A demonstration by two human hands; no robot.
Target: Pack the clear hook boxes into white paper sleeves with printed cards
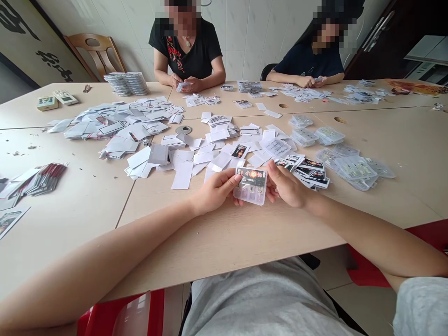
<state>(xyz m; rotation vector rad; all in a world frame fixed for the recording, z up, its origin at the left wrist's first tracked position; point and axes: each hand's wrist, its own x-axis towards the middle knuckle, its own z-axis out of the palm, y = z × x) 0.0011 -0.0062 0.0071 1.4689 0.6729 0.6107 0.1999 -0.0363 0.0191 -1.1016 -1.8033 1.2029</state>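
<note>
A small clear plastic box [252, 190] is held over the near table edge, tilted towards me. Behind its upper part shows a black label card [255, 177] with red and white print; small metallic pieces, like hooks, lie in the lower part. My left hand [220, 189] grips the box's left side, thumb on its front. My right hand [289, 186] closes on the right side, thumb by the top corner and fingers partly hidden. Just beyond lie loose black printed cards [311, 172] and white paper slips [219, 161].
Filled clear boxes [357, 168] are piled at right. White packets [115, 121] heap at left, with a stack of cards [47, 179] nearer. Across the table, one person [187, 51] and another [308, 63] handle small items. Stacked boxes [126, 84] and remote controls [65, 97] stand far left.
</note>
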